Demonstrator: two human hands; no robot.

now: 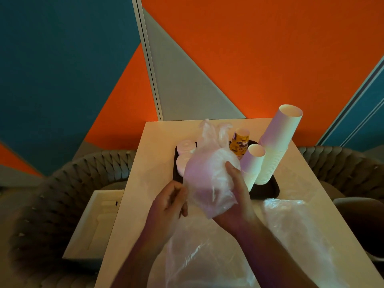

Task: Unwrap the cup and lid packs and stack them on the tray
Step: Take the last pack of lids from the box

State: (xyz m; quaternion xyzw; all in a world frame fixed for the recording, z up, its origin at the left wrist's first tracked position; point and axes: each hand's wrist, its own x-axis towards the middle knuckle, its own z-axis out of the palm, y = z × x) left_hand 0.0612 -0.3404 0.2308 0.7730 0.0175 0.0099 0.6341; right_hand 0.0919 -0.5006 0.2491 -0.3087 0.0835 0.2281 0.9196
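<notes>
Still wrapped, the clear-plastic pack of white lids [209, 175] sits in both hands: right hand [236, 196] cups it, left hand [170, 202] pinches film; tugging could topple the tall white paper-cup stack [276, 146] at two o'clock.

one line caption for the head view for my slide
Both hands hold a plastic-wrapped lid pack above the tray of stacked cups.

The only lettering is on the yellow printed cup [241, 142] standing on the tray [268, 192], where dark characters show but are too blurred and partial to read.
</notes>
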